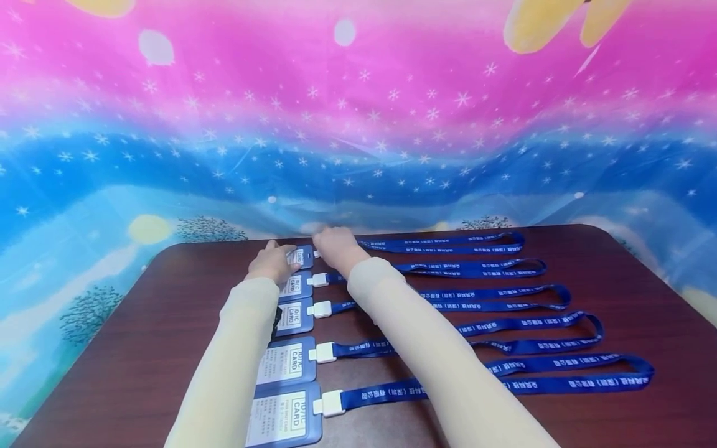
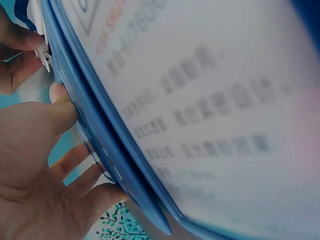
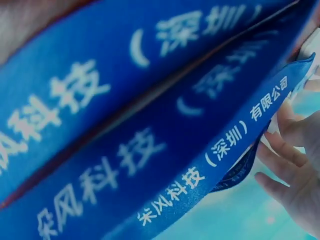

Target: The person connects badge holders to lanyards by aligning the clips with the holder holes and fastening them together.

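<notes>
Several blue badge holders with ID/IC cards lie in a column, each with a blue printed lanyard running right. At the far end, my left hand [image 1: 271, 262] grips the edges of the farthest badge holder [image 1: 304, 256]. In the left wrist view, the thumb of the left hand [image 2: 30, 165] lies on one edge and the fingers on the other. My right hand [image 1: 338, 249] is just right of that badge, pinching the white clip [image 2: 42, 56] at its top. The right wrist view has the right hand [image 3: 300, 165] by the end of the lanyard [image 3: 215, 160].
The nearer badge holders [image 1: 295, 364] have white clips [image 1: 326, 353] and lanyards [image 1: 566, 326] spread across the dark wooden table [image 1: 627, 298]. Both forearms reach over this row. A pink and blue snowflake-patterned cloth [image 1: 381, 124] hangs behind the table's back edge.
</notes>
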The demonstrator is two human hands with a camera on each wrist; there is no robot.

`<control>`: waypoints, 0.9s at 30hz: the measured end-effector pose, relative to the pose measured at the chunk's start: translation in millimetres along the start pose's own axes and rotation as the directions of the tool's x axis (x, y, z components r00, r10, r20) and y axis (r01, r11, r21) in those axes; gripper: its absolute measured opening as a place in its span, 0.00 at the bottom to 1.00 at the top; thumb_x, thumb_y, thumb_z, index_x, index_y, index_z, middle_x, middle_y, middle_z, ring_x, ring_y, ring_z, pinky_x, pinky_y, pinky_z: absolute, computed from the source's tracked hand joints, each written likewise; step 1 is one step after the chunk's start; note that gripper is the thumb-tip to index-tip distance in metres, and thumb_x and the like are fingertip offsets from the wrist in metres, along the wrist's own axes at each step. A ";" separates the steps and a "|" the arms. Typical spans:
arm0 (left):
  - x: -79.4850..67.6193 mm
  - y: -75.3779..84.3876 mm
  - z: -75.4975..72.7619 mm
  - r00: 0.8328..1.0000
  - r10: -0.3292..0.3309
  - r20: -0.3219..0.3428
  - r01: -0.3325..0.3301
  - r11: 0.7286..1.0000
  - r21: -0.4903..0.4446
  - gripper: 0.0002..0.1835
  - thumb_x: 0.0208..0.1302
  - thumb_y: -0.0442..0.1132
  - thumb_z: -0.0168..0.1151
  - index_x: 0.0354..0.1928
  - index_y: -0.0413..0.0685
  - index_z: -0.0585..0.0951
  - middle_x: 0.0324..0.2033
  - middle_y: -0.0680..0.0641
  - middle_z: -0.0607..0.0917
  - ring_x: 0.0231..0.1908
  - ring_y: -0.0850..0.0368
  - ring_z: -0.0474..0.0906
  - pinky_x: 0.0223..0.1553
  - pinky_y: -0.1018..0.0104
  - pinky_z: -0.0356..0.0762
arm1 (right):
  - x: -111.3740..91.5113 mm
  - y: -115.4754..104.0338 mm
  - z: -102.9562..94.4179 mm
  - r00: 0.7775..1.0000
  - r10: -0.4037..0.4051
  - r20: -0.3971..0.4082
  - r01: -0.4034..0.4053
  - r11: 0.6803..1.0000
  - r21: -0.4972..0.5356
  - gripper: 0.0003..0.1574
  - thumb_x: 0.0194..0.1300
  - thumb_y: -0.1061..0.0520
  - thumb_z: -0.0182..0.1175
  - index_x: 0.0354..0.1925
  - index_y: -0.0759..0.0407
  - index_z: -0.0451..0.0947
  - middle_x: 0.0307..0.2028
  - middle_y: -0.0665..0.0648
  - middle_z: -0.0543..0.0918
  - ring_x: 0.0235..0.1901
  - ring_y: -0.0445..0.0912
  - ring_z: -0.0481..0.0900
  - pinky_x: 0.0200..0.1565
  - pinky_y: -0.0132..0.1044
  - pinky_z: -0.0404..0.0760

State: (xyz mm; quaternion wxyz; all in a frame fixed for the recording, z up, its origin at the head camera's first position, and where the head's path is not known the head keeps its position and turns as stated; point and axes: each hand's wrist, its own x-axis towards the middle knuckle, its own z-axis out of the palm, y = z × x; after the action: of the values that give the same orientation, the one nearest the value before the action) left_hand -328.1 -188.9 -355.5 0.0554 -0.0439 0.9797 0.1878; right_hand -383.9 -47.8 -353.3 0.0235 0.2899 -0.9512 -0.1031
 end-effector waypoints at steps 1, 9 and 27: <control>0.0 0.4 0.3 1.000 -0.001 0.001 0.001 1.000 0.001 0.30 0.73 0.43 0.58 0.74 0.49 0.65 0.68 0.32 0.62 0.64 0.32 0.64 0.63 0.37 0.64 | 0.0 -0.3 0.7 1.000 -0.008 0.000 0.008 1.000 -0.009 0.17 0.75 0.54 0.54 0.58 0.55 0.77 0.51 0.55 0.82 0.49 0.50 0.81 0.50 0.44 0.81; 1.9 0.9 0.6 1.000 0.004 0.006 -0.004 1.000 0.017 0.30 0.73 0.44 0.58 0.74 0.49 0.65 0.70 0.32 0.59 0.66 0.32 0.62 0.63 0.37 0.64 | 0.2 -0.2 1.8 0.999 -0.038 -0.017 0.039 0.998 0.049 0.19 0.75 0.55 0.54 0.60 0.58 0.76 0.53 0.56 0.81 0.52 0.49 0.79 0.53 0.41 0.81; -7.1 4.3 -3.0 0.999 0.038 -0.015 -0.038 0.999 -0.011 0.29 0.73 0.41 0.57 0.73 0.45 0.65 0.70 0.32 0.59 0.66 0.32 0.61 0.65 0.39 0.63 | 0.0 -9.1 1.3 0.995 -0.086 -0.044 0.088 0.995 0.045 0.14 0.74 0.61 0.56 0.55 0.59 0.79 0.49 0.56 0.83 0.52 0.48 0.80 0.55 0.37 0.79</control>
State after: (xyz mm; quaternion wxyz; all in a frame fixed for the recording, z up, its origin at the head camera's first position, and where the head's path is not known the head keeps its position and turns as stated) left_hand -321.8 -185.5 -350.3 0.0445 -0.0269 0.9796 0.1942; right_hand -379.0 -55.0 -356.4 0.0323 0.3338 -0.9390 -0.0757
